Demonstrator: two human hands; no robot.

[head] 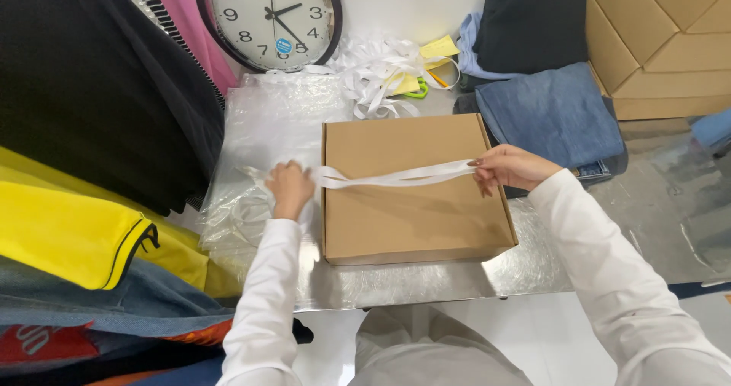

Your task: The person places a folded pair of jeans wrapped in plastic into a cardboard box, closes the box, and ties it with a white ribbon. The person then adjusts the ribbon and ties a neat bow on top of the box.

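Risk, ribbon: could slide off the lid toward an edge if either pinch slackens, judging by the shallow sag in the span.
Risk, twist: strip already turns near the left end; pulled tight like that, likely to lie creased rather than flat.
Risk, box: light and unweighted by the look of it; an uneven pull from one side could skew it on the shiny metal table.
Left hand: curled closed, fingers pressed together around the ribbon's end, just off the box's left edge, over crinkled clear plastic bags.
Right hand: thumb and forefinger pinching the other end, remaining fingers bent loosely, at the box's right edge.
Ribbon: white, flat, stretched across the lid from left hand to right, resting on the cardboard mid-span.
Box: brown cardboard, closed, flat on the table straight ahead.
Behind: round wall clock, loose heap of white ribbon, green-handled scissors.
Right side: folded jeans, stacked cardboard cartons.
Left side: black, yellow and denim clothing piled up.
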